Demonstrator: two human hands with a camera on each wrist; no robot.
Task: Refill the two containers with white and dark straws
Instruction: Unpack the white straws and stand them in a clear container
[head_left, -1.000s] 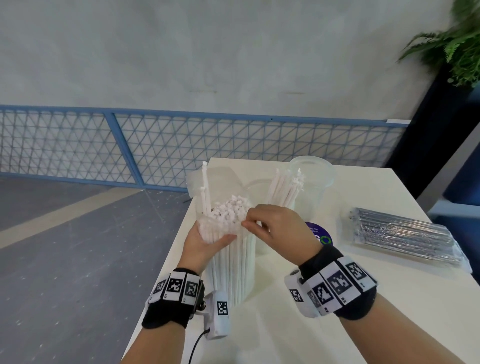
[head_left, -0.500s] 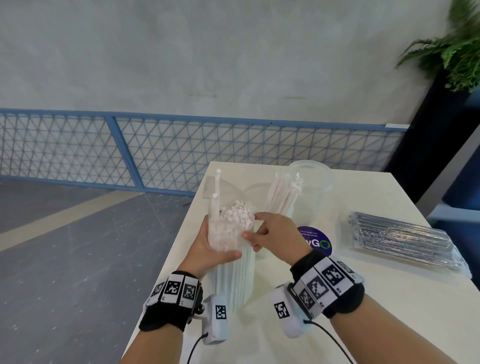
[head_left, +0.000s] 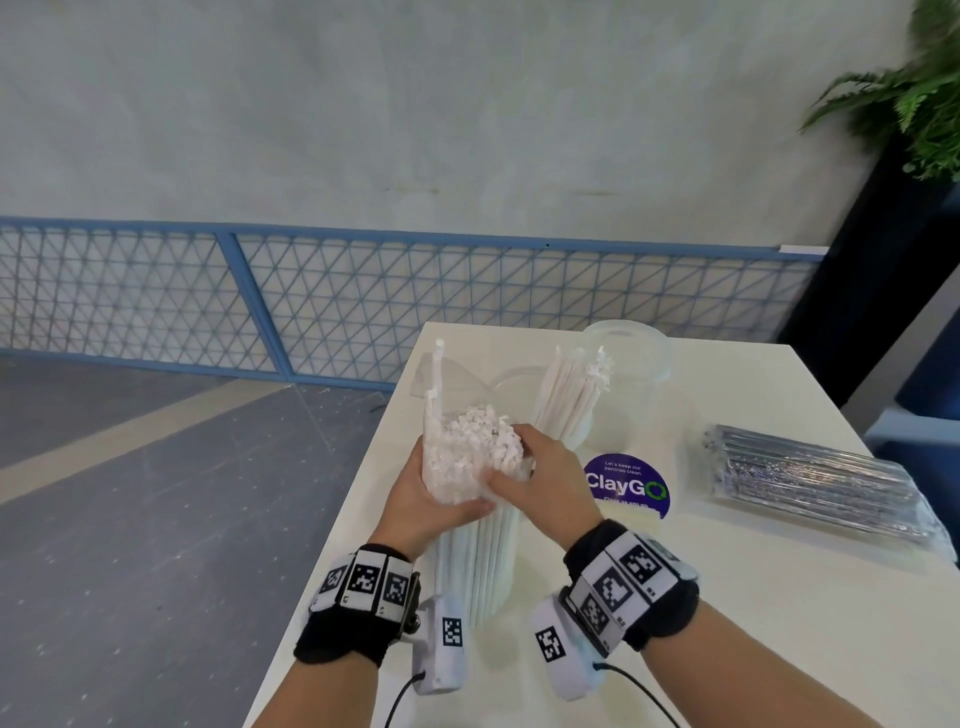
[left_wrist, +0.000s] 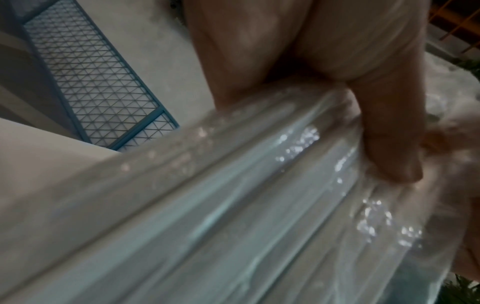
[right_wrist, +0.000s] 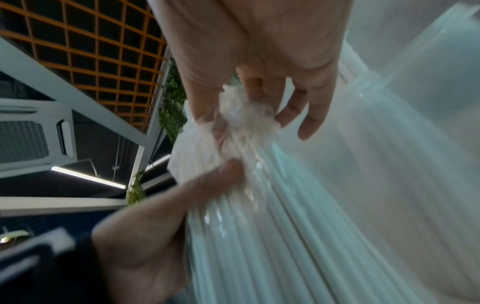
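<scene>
A clear plastic pack of white straws (head_left: 475, 556) stands upright on the table near its left edge, its top open with paper-wrapped straw ends (head_left: 478, 436) showing. My left hand (head_left: 431, 499) grips the pack near its top from the left; its thumb (left_wrist: 387, 144) presses the plastic. My right hand (head_left: 540, 478) pinches the bunched plastic at the top from the right (right_wrist: 249, 115). Behind stands a clear container (head_left: 524, 384) holding several white straws (head_left: 571, 395), and a second clear container (head_left: 628, 353). A pack of dark straws (head_left: 815, 483) lies flat at the right.
A round purple "ClayGO" sticker (head_left: 626, 486) lies on the white table (head_left: 727, 597) between the packs. The table's left edge runs just beside my left wrist. A blue mesh railing (head_left: 311, 306) stands behind, and a plant (head_left: 914, 93) at the far right.
Both hands have slid down the white pack, bunching the plastic lower so more of the straw ends stand out. The view has shifted slightly; the dark pack has not moved.
</scene>
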